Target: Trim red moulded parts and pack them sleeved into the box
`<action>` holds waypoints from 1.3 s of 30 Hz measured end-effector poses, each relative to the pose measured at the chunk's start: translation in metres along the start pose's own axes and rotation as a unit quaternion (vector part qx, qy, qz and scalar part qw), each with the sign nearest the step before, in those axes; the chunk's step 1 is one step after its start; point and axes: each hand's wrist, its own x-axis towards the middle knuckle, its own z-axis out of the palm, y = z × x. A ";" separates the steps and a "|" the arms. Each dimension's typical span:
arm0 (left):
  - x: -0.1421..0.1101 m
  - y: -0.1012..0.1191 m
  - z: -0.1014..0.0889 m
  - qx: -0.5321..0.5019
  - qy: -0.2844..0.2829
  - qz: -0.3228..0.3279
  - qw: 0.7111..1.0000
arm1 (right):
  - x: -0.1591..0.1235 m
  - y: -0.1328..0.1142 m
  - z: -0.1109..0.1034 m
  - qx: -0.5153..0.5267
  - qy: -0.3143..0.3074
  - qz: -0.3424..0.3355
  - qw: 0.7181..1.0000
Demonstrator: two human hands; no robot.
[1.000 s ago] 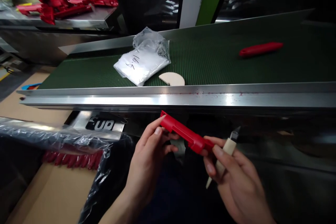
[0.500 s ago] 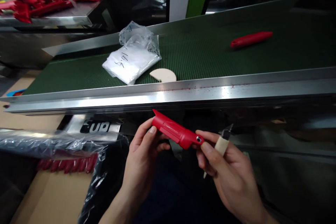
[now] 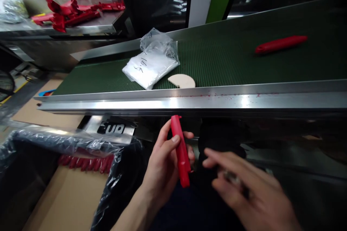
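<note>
My left hand (image 3: 162, 166) grips a long red plastic piece (image 3: 180, 151) below the conveyor's steel rail (image 3: 189, 103), holding it nearly upright with its lower end pointing toward me. My right hand (image 3: 252, 195) is blurred with motion just right of the piece and apart from it. A pale streak under its fingers looks like the cream handle of the small knife (image 3: 230, 177); the blade is hidden.
A second red piece (image 3: 280, 44) lies far right on the green belt (image 3: 230, 61). A white plastic bag (image 3: 150, 66) and a cream half-disc (image 3: 182, 81) sit near the rail. Red parts (image 3: 73, 11) lie on a steel shelf at back left. A plastic-lined carton (image 3: 84, 162) of red pieces stands at lower left.
My right hand let go of the red piece and drew back toward me. My left hand swung the piece from slanting across to nearly upright.
</note>
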 end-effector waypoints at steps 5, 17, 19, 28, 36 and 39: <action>-0.009 0.002 0.003 -0.005 -0.037 -0.009 0.999 | 0.027 0.000 -0.026 -0.067 0.011 0.013 0.998; -0.021 0.000 0.013 0.011 -0.071 -0.043 0.996 | 0.047 -0.010 -0.030 -0.170 0.020 -0.169 0.971; -0.022 0.000 0.013 0.008 -0.073 -0.045 0.996 | 0.046 -0.011 -0.030 -0.168 0.026 -0.176 0.970; -0.023 -0.002 0.013 0.008 -0.070 -0.050 0.996 | 0.046 -0.014 -0.030 -0.176 0.038 -0.208 0.961; -0.025 -0.004 0.009 0.004 -0.077 -0.048 0.996 | 0.045 -0.013 -0.030 -0.177 0.043 -0.206 0.961; -0.026 -0.004 0.009 0.006 -0.079 -0.048 0.996 | 0.044 -0.013 -0.030 -0.174 0.046 -0.207 0.962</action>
